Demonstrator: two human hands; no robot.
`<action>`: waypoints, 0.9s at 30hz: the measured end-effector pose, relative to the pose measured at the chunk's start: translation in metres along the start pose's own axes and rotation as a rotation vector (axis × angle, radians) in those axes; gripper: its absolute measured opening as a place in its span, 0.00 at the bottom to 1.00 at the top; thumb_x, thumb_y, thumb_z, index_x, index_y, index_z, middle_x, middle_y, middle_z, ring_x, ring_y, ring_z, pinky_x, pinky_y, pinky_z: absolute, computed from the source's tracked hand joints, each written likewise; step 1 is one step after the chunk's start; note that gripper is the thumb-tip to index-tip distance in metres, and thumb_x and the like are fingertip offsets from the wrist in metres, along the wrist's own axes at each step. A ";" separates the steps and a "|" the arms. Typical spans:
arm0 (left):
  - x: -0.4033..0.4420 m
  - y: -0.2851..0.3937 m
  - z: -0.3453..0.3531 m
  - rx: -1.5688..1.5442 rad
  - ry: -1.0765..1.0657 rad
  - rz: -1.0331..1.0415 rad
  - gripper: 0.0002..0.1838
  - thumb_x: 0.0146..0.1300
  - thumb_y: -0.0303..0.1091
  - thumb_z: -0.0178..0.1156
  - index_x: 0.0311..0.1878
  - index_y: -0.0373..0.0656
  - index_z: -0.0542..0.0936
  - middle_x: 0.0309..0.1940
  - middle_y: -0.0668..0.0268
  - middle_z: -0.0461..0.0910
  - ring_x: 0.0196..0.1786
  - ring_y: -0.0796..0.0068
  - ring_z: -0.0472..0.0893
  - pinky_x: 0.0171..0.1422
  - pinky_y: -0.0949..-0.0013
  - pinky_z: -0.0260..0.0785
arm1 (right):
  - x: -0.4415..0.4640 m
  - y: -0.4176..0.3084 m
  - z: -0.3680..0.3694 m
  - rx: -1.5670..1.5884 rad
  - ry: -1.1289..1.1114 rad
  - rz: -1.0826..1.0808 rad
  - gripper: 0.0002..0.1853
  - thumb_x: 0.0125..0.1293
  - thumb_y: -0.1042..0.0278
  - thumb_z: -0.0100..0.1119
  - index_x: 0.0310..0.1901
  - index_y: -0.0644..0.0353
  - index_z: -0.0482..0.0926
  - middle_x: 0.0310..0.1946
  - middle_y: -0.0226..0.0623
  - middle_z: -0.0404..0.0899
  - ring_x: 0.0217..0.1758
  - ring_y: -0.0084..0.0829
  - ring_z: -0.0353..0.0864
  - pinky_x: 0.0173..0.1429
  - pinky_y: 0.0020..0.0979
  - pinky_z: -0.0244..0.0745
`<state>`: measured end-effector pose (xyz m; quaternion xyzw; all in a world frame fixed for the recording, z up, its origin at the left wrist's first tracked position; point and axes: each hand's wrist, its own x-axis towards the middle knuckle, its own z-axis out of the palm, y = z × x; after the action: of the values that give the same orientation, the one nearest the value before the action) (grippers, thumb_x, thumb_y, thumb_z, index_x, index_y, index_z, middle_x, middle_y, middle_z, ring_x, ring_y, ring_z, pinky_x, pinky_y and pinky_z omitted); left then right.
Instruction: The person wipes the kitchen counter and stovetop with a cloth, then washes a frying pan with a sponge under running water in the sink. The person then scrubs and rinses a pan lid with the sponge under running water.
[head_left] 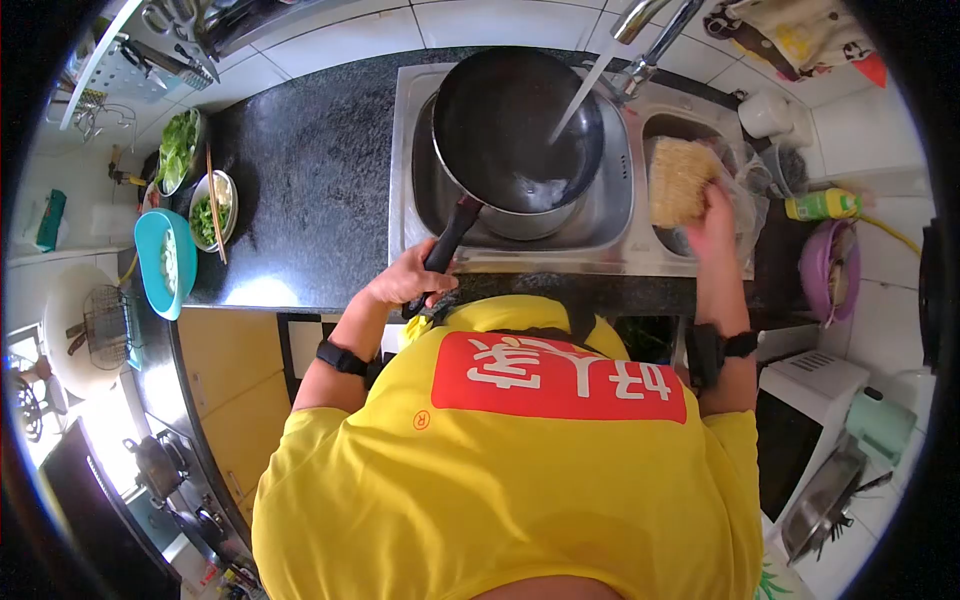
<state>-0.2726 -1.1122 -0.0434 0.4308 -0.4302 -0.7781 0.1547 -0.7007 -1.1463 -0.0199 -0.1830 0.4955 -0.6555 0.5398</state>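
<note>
A black wok (495,125) lies tilted over the left basin of the steel sink (620,255). My left hand (408,276) is closed around its dark handle. Water runs from the faucet (632,75) into the wok, where a small pool (540,192) glints. Over the smaller right basin, my right hand (712,225) grips the edge of a tan, fibrous scrubbing pad (680,182). The pad is apart from the wok. My right fingertips are partly hidden behind it.
On the left counter stand a teal basket (150,260) with pale pieces, a bowl of chopped greens (228,188) with chopsticks (213,205) across it, and a bowl of leaves (178,150). At right are a yellow-green bottle (825,205) and a purple basin (815,270).
</note>
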 end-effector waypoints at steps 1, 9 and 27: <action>-0.001 0.003 0.002 0.002 0.011 -0.023 0.16 0.47 0.22 0.61 0.35 0.41 0.65 0.18 0.68 0.68 0.14 0.79 0.68 0.18 0.76 0.61 | 0.003 0.006 0.005 -0.008 -0.081 -0.005 0.19 0.60 0.75 0.41 0.54 0.62 0.65 0.49 0.38 0.71 0.53 0.34 0.71 0.55 0.37 0.69; -0.007 0.012 0.015 0.014 0.032 -0.159 0.15 0.47 0.24 0.61 0.34 0.39 0.64 0.17 0.67 0.68 0.14 0.78 0.69 0.18 0.74 0.62 | 0.050 0.064 0.053 0.270 -0.275 0.299 0.17 0.62 0.72 0.43 0.53 0.61 0.65 0.49 0.39 0.71 0.51 0.36 0.73 0.53 0.44 0.70; -0.036 0.031 0.033 0.170 0.364 -0.192 0.15 0.47 0.27 0.61 0.35 0.36 0.67 0.16 0.69 0.68 0.15 0.81 0.70 0.19 0.76 0.61 | 0.093 0.100 0.092 -0.001 -0.297 0.492 0.15 0.63 0.75 0.40 0.51 0.57 0.69 0.47 0.40 0.72 0.49 0.36 0.74 0.52 0.41 0.72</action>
<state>-0.2827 -1.0906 0.0097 0.6145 -0.4163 -0.6597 0.1182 -0.6099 -1.2631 -0.0914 -0.1518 0.4407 -0.4707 0.7491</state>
